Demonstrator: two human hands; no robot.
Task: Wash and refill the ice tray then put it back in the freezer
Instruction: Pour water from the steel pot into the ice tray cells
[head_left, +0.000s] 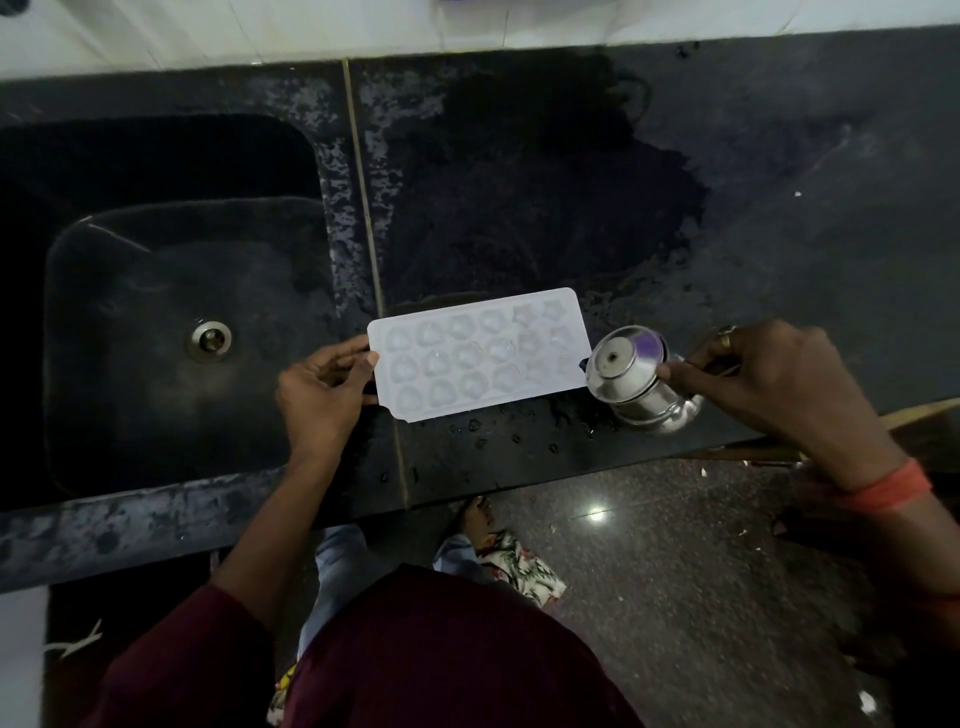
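A white plastic ice tray (480, 354) with three rows of moulded cells lies flat on the wet black counter, close to the front edge. My left hand (324, 392) pinches the tray's left short edge. My right hand (769, 382) grips a small steel vessel (641, 379), tipped toward the tray with its mouth at the tray's right end. Water glints in some cells on the right side.
A dark sink (171, 322) with a metal drain (209, 340) sits to the left of the tray. The black stone counter (571, 182) is wet, with droplets near its front edge. A white tiled wall (311, 26) runs behind. Below are the floor and my feet.
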